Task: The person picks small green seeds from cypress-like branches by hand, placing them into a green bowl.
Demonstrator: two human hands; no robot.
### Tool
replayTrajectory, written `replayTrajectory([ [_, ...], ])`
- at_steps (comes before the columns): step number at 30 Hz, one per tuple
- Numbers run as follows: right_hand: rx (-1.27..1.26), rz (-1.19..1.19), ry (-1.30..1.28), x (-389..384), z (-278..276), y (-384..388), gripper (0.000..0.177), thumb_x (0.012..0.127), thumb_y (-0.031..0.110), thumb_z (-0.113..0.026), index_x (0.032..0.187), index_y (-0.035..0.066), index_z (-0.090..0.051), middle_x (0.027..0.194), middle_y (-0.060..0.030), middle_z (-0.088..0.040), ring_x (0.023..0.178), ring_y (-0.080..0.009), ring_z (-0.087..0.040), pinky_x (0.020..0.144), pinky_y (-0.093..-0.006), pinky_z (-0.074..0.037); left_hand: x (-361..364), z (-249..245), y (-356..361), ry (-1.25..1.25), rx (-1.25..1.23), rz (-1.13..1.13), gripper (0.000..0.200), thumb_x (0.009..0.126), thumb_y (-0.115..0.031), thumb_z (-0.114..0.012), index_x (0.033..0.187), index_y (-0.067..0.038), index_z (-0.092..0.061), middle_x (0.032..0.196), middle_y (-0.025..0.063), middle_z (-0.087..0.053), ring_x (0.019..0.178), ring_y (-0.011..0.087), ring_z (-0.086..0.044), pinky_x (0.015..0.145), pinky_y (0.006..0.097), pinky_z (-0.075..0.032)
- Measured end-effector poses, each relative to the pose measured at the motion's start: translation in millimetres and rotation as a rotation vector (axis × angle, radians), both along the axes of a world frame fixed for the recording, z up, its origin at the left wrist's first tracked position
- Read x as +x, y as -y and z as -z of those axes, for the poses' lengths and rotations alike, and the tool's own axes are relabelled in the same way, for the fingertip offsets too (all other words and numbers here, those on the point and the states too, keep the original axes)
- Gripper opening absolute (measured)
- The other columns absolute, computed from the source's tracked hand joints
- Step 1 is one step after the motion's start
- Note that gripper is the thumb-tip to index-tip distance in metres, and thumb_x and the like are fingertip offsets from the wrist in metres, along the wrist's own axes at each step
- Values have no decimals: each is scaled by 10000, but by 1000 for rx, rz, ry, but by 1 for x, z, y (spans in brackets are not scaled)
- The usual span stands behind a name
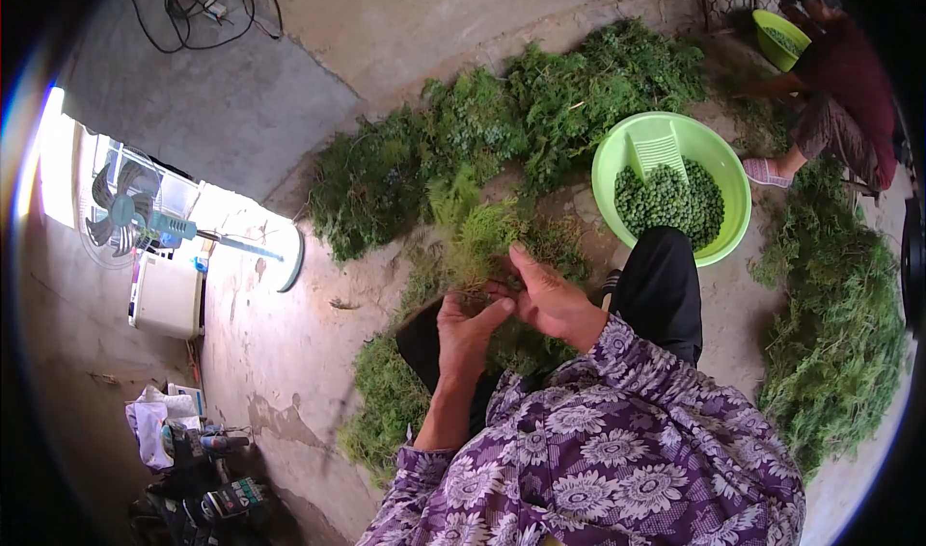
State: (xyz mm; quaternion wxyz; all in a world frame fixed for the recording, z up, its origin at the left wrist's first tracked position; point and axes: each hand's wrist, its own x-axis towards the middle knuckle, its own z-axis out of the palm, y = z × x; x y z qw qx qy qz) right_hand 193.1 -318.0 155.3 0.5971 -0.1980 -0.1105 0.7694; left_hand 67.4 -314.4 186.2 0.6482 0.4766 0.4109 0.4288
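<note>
A feathery green sprig [482, 237], like conifer foliage, sticks up in front of my lap. My left hand [465, 336] is closed round its lower end, thumb pointing to the right. Close against it, my right hand [552, 300] has its fingers curled in at the stem and its thumb raised. What lies between the fingertips of the two hands is partly hidden. Just beyond my right knee stands a light green basin [606, 175] with a ribbed washboard side. Many small round green cones or berries [670, 204] lie in it.
Heaped green branches [473, 122] run along the wall, with another pile [830, 324] at the right. A co-worker [849, 83] sits at the upper right beside a second green basin [772, 49]. A standing fan [125, 208] is at the left; a coiled cable [217, 6] lies at top.
</note>
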Motion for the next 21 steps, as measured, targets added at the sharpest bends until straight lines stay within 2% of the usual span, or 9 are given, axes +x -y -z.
replayTrajectory([
  [5, 11, 6, 11, -5, 9, -2, 472, 876, 406, -450, 1181, 46, -427, 1130, -80, -484, 988, -183, -483, 845, -317, -404, 11, 7, 0, -74, 18, 28, 329, 724, 25, -627, 1032, -17, -518, 908, 30, -592, 801, 101, -562, 710, 237, -463],
  [7, -3, 9, 61, -7, 21, -5, 473, 880, 399, -442, 1190, 42, -426, 1133, -80, -487, 1022, -192, -458, 899, -335, -357, 13, 16, -3, -132, -4, -22, 278, 749, -3, -611, 1015, -14, -534, 912, 33, -595, 799, 101, -559, 710, 238, -454],
  [14, 33, 8, 12, -6, 11, -2, 462, 879, 397, -444, 1179, 46, -438, 1141, -78, -475, 1014, -176, -452, 893, -344, -356, 12, 37, -11, -140, 16, -209, 202, 774, -43, -590, 970, -3, -565, 871, 53, -605, 718, 117, -569, 639, 259, -458],
  [16, -176, -7, 40, 0, 1, 3, 411, 882, 325, -471, 1177, 41, -437, 1129, -65, -481, 1024, -150, -451, 873, -344, -390, 6, 31, -12, -154, -23, -181, 197, 770, -68, -599, 953, 1, -573, 842, 47, -599, 690, 124, -563, 607, 255, -453],
  [17, -177, -8, 39, 1, 4, 3, 411, 882, 325, -471, 1177, 41, -437, 1129, -65, -481, 1024, -150, -451, 873, -344, -390, 5, 27, -10, -155, -25, -182, 197, 770, -68, -599, 953, 1, -573, 842, 47, -599, 690, 124, -563, 607, 255, -453],
  [19, -69, -25, 146, 2, 16, 1, 369, 861, 184, -524, 1177, 19, -430, 1089, -70, -499, 988, -149, -489, 839, -313, -438, 6, 18, -8, -109, -139, -160, 199, 762, -95, -612, 937, -5, -579, 821, 40, -592, 674, 127, -560, 573, 253, -448],
  [20, -69, -25, 146, 3, 20, 0, 369, 861, 184, -524, 1177, 19, -430, 1089, -70, -499, 988, -149, -489, 839, -313, -438, 4, 20, -9, -109, -139, -160, 199, 762, -95, -612, 937, -5, -579, 821, 40, -592, 674, 127, -560, 573, 253, -448],
  [21, -29, -28, 199, 3, 23, 1, 373, 839, 116, -539, 1177, 5, -426, 1079, -80, -503, 959, -161, -511, 832, -294, -451, 3, 24, -10, -120, -111, -146, 204, 759, -107, -618, 932, -5, -581, 823, 45, -591, 673, 131, -562, 562, 261, -450],
])
